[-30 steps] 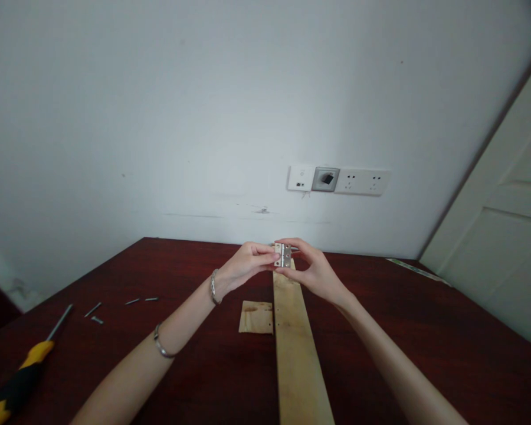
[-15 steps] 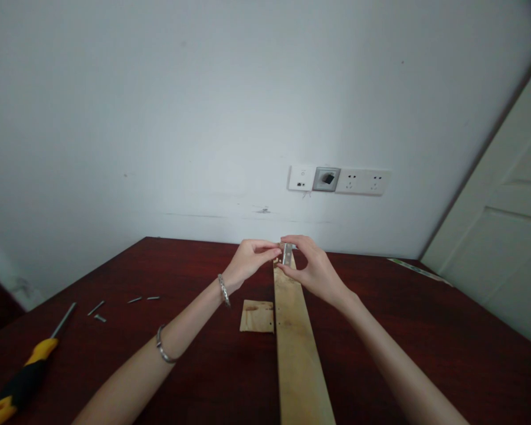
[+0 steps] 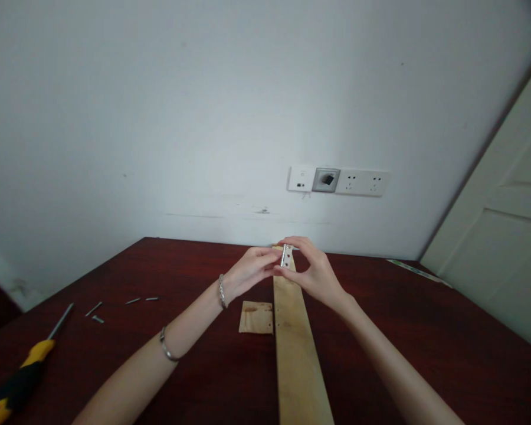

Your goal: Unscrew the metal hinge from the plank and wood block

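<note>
A small silver metal hinge (image 3: 287, 255) with several screw holes is held over the far end of a long wooden board (image 3: 294, 336). My right hand (image 3: 312, 262) grips it between thumb at the near end and fingers at the far end. From the left, my left hand (image 3: 253, 268) pinches the hinge's left side; its fingertips are partly hidden behind the hinge. A small square piece of wood (image 3: 256, 317) lies against the board's left edge.
Several screws (image 3: 133, 301) lie on the dark red table (image 3: 203, 366) at the left, near a yellow and black screwdriver (image 3: 30, 366). A flat strip (image 3: 418, 271) rests at the back right. Behind the table stands a wall with sockets (image 3: 358, 182).
The hinge has turned so that its holed face shows brighter toward me. My left hand has shifted slightly right and lower, its fingers now partly behind the hinge.
</note>
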A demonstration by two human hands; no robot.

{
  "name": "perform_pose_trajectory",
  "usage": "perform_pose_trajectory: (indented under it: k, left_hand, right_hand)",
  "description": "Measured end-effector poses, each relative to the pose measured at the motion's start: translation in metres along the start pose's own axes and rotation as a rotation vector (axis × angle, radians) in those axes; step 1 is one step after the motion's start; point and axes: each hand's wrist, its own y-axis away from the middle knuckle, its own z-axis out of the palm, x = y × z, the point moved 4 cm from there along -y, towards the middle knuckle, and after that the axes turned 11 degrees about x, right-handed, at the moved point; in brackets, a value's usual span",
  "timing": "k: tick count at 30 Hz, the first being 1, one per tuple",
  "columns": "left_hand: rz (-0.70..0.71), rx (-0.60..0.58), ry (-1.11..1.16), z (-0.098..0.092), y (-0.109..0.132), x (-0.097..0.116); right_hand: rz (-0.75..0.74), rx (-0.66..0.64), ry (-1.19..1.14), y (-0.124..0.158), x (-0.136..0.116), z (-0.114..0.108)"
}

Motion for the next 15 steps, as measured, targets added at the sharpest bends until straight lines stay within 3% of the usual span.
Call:
perform_pose_trajectory:
  k: [5,11,15]
  left_hand:
    - [0.192,0.228,-0.272,-0.01,0.002,0.019]
    - [0.381,0.183,-0.617,0.004,0.007,0.02]
    - [0.502,0.243,-0.778,0.009,0.012,0.017]
  right_hand:
    - [-0.045,-0.025,0.213,0.0,0.002,0.001]
    - [-0.075,-0.116,0.454,0.001,-0.003,0.008]
    - [-0.104,-0.183,0.588,0.002,-0.009,0.012]
